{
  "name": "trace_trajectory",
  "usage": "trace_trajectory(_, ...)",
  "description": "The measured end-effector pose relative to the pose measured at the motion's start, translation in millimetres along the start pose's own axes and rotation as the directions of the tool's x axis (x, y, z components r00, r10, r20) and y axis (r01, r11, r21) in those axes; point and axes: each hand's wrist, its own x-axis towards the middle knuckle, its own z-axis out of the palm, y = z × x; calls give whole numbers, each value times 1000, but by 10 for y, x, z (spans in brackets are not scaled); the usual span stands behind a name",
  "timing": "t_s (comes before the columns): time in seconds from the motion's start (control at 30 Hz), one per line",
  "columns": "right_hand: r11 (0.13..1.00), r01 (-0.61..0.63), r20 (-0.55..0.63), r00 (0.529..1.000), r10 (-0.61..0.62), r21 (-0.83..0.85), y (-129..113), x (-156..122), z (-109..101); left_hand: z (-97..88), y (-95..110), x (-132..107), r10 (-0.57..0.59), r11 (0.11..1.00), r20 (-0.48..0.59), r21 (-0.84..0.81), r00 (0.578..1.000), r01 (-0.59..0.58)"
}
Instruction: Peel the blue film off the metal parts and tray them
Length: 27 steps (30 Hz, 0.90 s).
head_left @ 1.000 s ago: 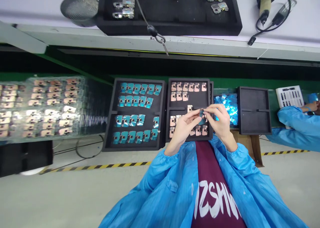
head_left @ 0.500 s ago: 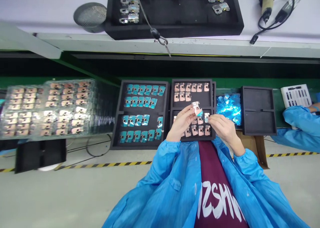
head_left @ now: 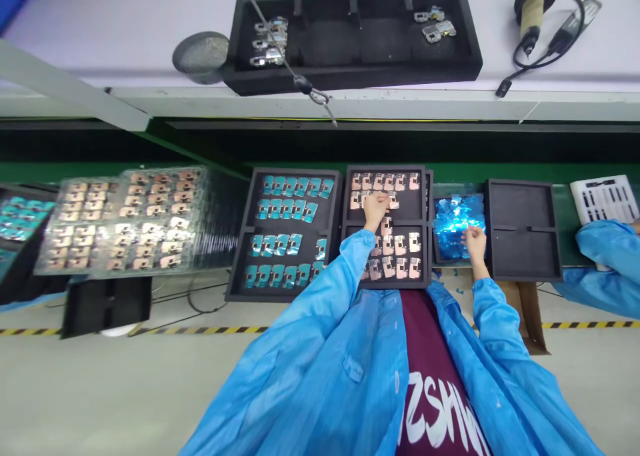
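Observation:
My left hand (head_left: 376,209) is in the upper compartment of a black foam tray (head_left: 351,236), its fingers closed on a small copper-coloured metal part (head_left: 393,201) at the end of the second row. Similar parts lie in rows around it. My right hand (head_left: 475,241) is over a pile of shiny blue film pieces (head_left: 453,226), fingers somewhat apart, with nothing visible in them. Left of my hands, another black tray (head_left: 243,229) holds rows of parts covered in blue-green film.
Stacked clear trays (head_left: 113,233) of copper parts stand at far left. A divided black tray (head_left: 523,206) lies right of the film, near a co-worker's blue sleeve (head_left: 607,243). On the shelf are a long black tray (head_left: 350,83) and a corded tool (head_left: 531,23). A hook (head_left: 320,98) hangs from a cord.
My left hand has carried the metal part up into the tray's upper compartment. My right hand has left the tray and moved right, over the blue film pile. The view has shifted slightly.

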Motion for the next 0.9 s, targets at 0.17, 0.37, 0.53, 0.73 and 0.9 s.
trace_trajectory(0.17,995,-40,-7,999,39,-95,201,198,-16,-36,35,-39,4,1000,4,12,1000,-4)
trace_trajectory(0.37,968,52,-32,998,-62,-246,211,255,-89,-219,238,-403,-28,983,118,-178,993,49)
trace_trajectory(0.53,942,151,-35,985,-169,-300,76,184,-53,-336,444,-800,-87,893,250,-410,964,187)
trace_trajectory(0.73,865,428,60,902,-428,-262,-529,-146,82,-250,590,-1081,-33,866,319,-465,947,186)
trace_trajectory(0.9,726,674,231,691,-685,134,-1335,-853,87,-113,571,-1221,19,890,348,-433,937,143)
